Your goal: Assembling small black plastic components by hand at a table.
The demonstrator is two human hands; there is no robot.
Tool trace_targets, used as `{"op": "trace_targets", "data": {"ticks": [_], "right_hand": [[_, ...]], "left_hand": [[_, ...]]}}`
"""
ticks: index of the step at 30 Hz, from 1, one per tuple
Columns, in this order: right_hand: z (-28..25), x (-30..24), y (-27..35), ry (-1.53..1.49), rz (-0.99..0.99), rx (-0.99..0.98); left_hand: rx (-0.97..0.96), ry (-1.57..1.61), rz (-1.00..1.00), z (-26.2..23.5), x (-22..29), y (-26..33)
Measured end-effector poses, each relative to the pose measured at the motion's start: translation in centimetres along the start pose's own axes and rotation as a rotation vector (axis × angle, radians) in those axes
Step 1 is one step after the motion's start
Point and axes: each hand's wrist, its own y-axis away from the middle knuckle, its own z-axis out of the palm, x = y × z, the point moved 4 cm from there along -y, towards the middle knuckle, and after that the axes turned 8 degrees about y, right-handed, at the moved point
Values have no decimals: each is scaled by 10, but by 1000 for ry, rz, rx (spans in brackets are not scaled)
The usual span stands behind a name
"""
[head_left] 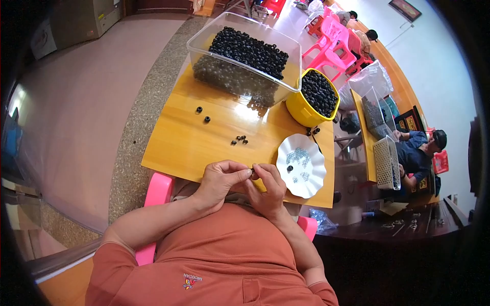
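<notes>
I am grasping one small black piece (253,172), mostly hidden, between the fingers of my left hand (218,182) and my right hand (269,187), near a white round wavy-edged plate (317,171)

Near the centre of the frame, the left hand (217,184) and right hand (269,190) meet fingertip to fingertip around a small dark piece (253,172), mostly hidden, so its shape is hard to tell. Right of centre, a white scalloped dish (315,159) holds clear bits and one black part (290,168). At upper centre, a clear bin (192,45) and a yellow bucket (301,111) hold black parts; a co-worker (414,153) sits at far right.
</notes>
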Motion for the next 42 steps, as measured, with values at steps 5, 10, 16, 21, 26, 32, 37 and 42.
{"op": "trace_targets", "data": {"ticks": [5, 10, 16, 21, 26, 32, 37, 42], "right_hand": [[0, 2, 0, 37, -25, 37], [-2, 3, -2, 10, -13, 68], [-2, 5, -2, 0, -16, 60], [-3, 4, -2, 17, -9, 53], [-3, 3, -1, 38, -21, 58], [-1, 4, 0, 22, -24, 52], [0, 6, 0, 13, -39, 46], [0, 2, -2, 8, -96, 24]], "left_hand": [[-7, -1, -5, 1, 0, 0], [-15, 6, -6, 3, 1, -1], [-33, -12, 13, 3, 2, -2], [-30, -21, 24, 3, 1, -2], [-22, -45, 36, 3, 1, -1], [2, -63, 47, 1, 0, -1], [8, -65, 63, -1, -2, -1], [-26, -46, 84, 3, -2, 0]]}}
